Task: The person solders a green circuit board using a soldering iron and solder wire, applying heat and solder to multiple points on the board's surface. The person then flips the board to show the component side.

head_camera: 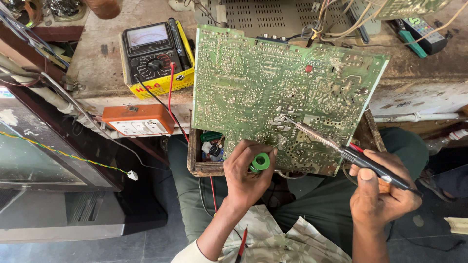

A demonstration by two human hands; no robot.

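Far left on the counter point(105, 58): analog multimeter point(152, 51) on a yellow box point(163, 84), red and black leads trailing down. Just below, an orange socket box point(138, 120) on the counter edge. Centre: large green circuit board point(278, 92), solder side up, propped over a wooden tray point(200, 163) on the person's lap. Left hand point(245, 176) at the board's near edge, fingers closed around a small green solder spool point(260, 161), thin wire fed up toward the board. Right hand point(378, 190) near right, fingers wrapped on a soldering iron point(348, 153), black handle, tip touching the board near its middle. Far right: a remote point(425, 33) on the counter.
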